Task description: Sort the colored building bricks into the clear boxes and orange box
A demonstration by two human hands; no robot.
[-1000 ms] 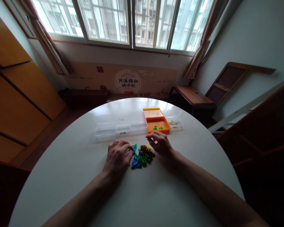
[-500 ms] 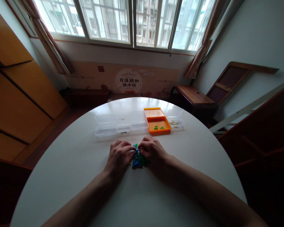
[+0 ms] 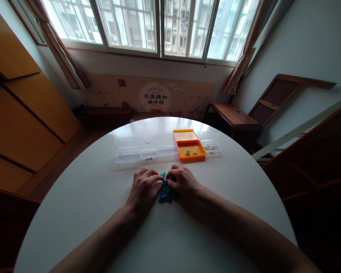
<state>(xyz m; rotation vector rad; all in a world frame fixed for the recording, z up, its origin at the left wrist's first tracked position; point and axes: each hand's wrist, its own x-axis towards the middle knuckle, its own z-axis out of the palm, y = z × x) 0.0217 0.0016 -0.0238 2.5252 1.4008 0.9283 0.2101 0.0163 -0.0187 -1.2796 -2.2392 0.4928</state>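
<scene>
A small heap of coloured bricks (image 3: 165, 194), blue and green showing, lies on the round white table (image 3: 108, 212). My left hand (image 3: 143, 188) rests curled against the heap's left side. My right hand (image 3: 182, 181) covers the heap's right part, its fingers bent down into the pieces. Both hands touch the heap and nearly meet over it. What the fingertips pinch, if anything, is hidden. An open orange box (image 3: 190, 150) with a few green pieces inside stands beyond the hands.
Clear plastic boxes (image 3: 127, 155) stand in a row left of the orange box, and another clear box (image 3: 211, 143) with pale pieces stands to its right. A wooden bench (image 3: 230, 117) and leaning boards stand past the table's right edge. Windows fill the far wall.
My right hand moved left from beside the heap onto it and now hides most of the pieces. My left hand has hardly moved.
</scene>
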